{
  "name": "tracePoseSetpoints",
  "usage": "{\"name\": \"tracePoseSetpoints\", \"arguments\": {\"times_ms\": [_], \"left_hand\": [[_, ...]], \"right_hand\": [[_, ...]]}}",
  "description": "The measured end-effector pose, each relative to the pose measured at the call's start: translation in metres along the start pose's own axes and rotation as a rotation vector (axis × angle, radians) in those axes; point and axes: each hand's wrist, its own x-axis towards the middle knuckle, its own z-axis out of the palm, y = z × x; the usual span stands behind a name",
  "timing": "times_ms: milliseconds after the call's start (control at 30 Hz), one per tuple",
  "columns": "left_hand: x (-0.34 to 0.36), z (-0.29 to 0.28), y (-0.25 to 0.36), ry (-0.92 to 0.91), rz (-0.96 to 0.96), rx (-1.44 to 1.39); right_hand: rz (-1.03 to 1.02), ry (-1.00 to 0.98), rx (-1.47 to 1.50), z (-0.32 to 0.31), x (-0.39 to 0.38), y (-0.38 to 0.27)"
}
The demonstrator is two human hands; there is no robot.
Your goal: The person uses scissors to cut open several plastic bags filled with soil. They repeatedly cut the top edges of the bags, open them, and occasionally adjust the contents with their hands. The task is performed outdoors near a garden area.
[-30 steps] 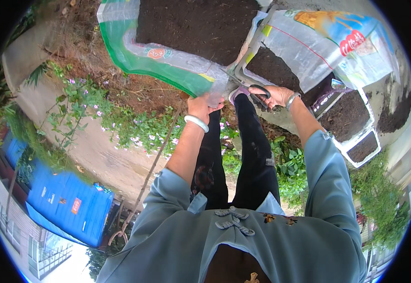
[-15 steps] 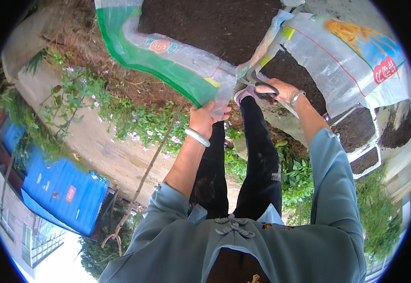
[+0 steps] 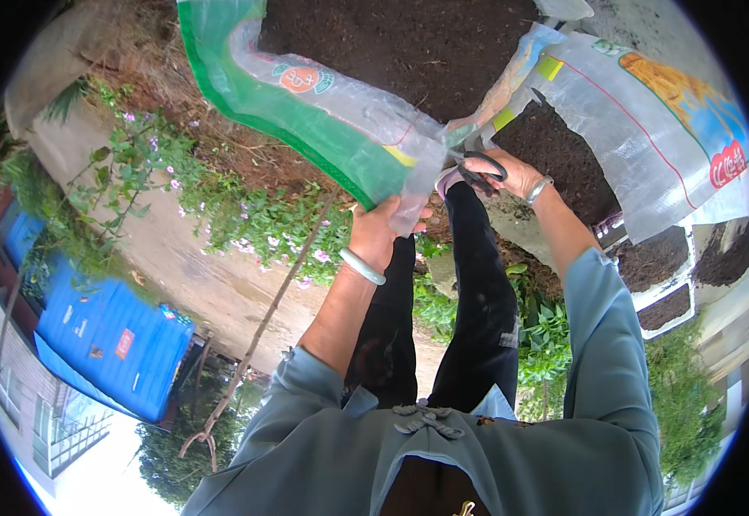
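A cut-open woven plastic sack (image 3: 344,120), green and translucent white, borders a bed of dark soil (image 3: 400,52). My left hand (image 3: 376,230) grips its near corner, with a pale bangle on the wrist. In my right hand (image 3: 512,176) is a pair of scissors (image 3: 488,168) with black handles. The blades reach toward the sack's edge, just right of my left hand; part of them is hidden by the plastic. To the right of the scissors lies another white woven sack (image 3: 624,129) with a colourful print, beside more dark soil (image 3: 551,142).
White-rimmed planters (image 3: 663,288) filled with soil stand at the right. Pink-flowered plants (image 3: 254,228) grow left of my legs. A long stick (image 3: 271,318) slants at the left, beyond it a blue metal structure (image 3: 108,335).
The scissors' blades have moved closer together. The view has shifted slightly, so the sacks appear a little farther right. My left hand still holds the sack's corner.
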Motion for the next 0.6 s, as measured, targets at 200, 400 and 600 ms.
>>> {"name": "tracePoseSetpoints", "arguments": {"times_ms": [200, 400, 600], "left_hand": [[0.001, -0.002, -0.002, -0.020, -0.025, -0.032], [0.001, -0.007, -0.004, -0.034, 0.027, -0.040], [-0.004, -0.004, 0.001, -0.060, 0.034, -0.054]], "right_hand": [[-0.007, 0.052, -0.012, -0.001, 0.017, 0.002], [-0.066, 0.062, -0.011, 0.015, 0.009, -0.013], [-0.072, 0.046, 0.062, 0.014, 0.026, -0.008]]}}
